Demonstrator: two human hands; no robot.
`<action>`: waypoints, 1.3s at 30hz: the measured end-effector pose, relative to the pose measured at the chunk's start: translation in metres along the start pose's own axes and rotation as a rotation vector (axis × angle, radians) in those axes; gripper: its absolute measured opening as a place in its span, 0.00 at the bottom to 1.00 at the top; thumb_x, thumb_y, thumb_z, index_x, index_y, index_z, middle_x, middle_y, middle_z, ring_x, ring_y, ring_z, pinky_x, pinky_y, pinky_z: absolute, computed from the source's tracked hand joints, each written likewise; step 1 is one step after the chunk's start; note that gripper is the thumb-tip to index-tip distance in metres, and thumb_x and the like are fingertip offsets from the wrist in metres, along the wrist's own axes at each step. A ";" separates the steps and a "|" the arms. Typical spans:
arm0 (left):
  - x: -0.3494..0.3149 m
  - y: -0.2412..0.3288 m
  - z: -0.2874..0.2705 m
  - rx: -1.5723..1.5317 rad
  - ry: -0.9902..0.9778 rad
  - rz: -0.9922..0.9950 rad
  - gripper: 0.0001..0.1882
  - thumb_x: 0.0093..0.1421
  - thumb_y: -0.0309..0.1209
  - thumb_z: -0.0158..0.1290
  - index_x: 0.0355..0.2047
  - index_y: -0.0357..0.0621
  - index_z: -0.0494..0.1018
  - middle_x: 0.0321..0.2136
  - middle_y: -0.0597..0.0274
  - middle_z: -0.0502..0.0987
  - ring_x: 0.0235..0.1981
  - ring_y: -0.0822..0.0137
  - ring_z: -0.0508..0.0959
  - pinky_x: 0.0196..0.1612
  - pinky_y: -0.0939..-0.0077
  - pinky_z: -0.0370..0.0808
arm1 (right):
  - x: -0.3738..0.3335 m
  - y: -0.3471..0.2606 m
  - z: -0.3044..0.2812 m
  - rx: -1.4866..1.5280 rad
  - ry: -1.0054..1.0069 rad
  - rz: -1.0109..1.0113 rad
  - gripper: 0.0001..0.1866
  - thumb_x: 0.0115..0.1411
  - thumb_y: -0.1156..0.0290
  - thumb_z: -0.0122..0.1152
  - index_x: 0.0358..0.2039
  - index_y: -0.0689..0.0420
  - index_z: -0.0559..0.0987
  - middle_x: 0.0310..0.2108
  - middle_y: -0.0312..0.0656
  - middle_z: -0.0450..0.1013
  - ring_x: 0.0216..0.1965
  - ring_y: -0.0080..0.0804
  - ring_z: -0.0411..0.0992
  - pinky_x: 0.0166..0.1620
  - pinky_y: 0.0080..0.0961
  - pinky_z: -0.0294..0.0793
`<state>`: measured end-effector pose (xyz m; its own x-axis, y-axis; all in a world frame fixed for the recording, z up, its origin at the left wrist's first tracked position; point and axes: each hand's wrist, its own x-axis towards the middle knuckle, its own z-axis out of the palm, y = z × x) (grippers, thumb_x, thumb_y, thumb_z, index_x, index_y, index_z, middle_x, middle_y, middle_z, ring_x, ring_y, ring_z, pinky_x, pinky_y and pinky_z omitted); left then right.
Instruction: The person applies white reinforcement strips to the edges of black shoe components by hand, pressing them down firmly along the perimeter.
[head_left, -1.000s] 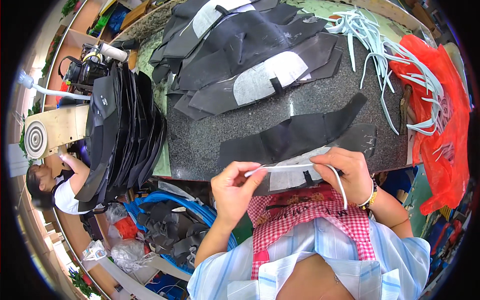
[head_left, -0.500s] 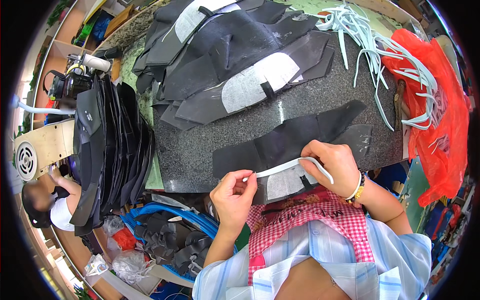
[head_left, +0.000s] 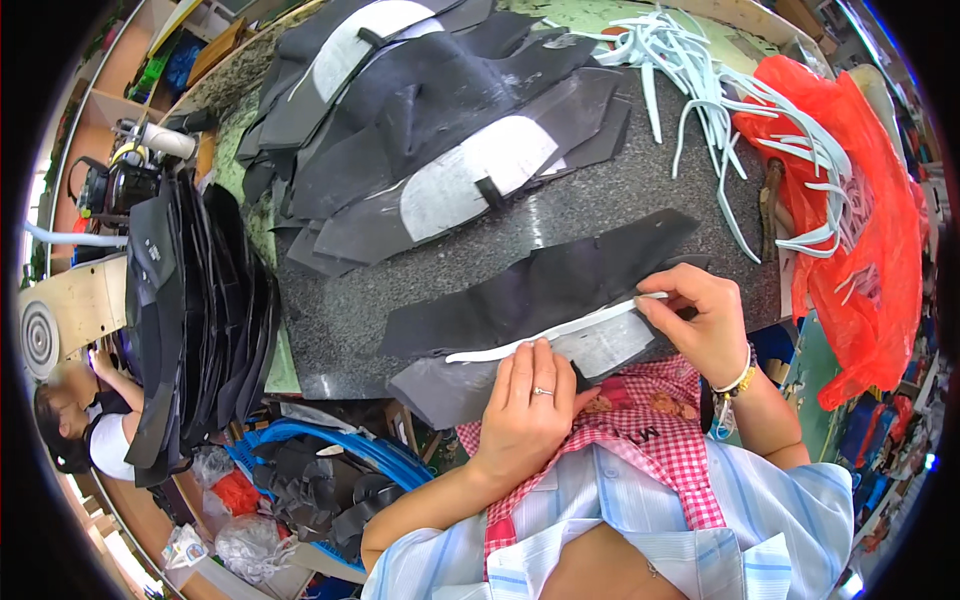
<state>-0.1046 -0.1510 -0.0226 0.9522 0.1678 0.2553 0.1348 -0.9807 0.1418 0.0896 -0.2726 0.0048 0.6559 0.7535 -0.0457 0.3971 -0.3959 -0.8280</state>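
Observation:
A narrow white strip (head_left: 490, 354) lies along the middle of a black sheet piece (head_left: 540, 285) at the table's near edge. The strip runs beside the seam, above a light grey patch (head_left: 610, 343). My left hand (head_left: 530, 405) lies with its fingers stretched out, their tips pressing on the strip near its left part. A ring shows on one finger. At the strip's right end, my right hand (head_left: 700, 312) pinches it between thumb and fingers, low over the piece.
A pile of black pieces (head_left: 400, 130) covers the far table. Loose white strips (head_left: 690, 90) hang near a red plastic bag (head_left: 870, 290) at right. Stacked black pieces (head_left: 200, 320) stand at left, near another person (head_left: 95, 420). A blue basket (head_left: 350, 435) holds black scraps below.
The strip, held raised and curved before, now lies straight along the black piece. My left hand has gone from pinching its end to pressing flat. My right hand has moved to its right end.

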 end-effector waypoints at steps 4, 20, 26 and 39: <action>0.007 -0.001 -0.002 0.065 -0.049 0.012 0.28 0.59 0.45 0.53 0.51 0.34 0.75 0.40 0.48 0.73 0.41 0.53 0.75 0.50 0.62 0.74 | 0.002 0.004 0.007 -0.069 0.031 -0.053 0.10 0.55 0.77 0.68 0.38 0.62 0.80 0.28 0.44 0.77 0.26 0.29 0.79 0.30 0.22 0.78; 0.062 0.005 -0.006 -0.086 -0.142 -0.124 0.19 0.47 0.40 0.66 0.33 0.38 0.78 0.47 0.51 0.73 0.52 0.53 0.70 0.59 0.56 0.65 | 0.038 0.027 -0.020 -0.216 -0.217 0.080 0.24 0.45 0.66 0.77 0.39 0.58 0.74 0.15 0.38 0.69 0.18 0.30 0.71 0.24 0.27 0.67; 0.092 -0.015 0.007 -0.256 -0.044 -0.201 0.38 0.44 0.32 0.69 0.55 0.41 0.65 0.40 0.52 0.77 0.48 0.51 0.74 0.61 0.53 0.62 | -0.024 0.063 -0.029 -0.225 -0.184 -0.414 0.24 0.57 0.76 0.63 0.55 0.59 0.75 0.40 0.45 0.69 0.39 0.37 0.70 0.42 0.29 0.72; 0.066 0.007 0.024 -0.040 -0.004 0.300 0.21 0.50 0.28 0.52 0.44 0.31 0.78 0.39 0.52 0.78 0.41 0.58 0.77 0.50 0.63 0.72 | -0.001 0.048 -0.043 0.660 -0.100 0.309 0.16 0.67 0.69 0.50 0.53 0.62 0.73 0.39 0.51 0.73 0.38 0.47 0.73 0.44 0.32 0.74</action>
<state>-0.0343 -0.1494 -0.0278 0.9490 -0.1294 0.2876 -0.1636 -0.9816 0.0984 0.1360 -0.3151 -0.0108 0.6013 0.7153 -0.3561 -0.2863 -0.2232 -0.9318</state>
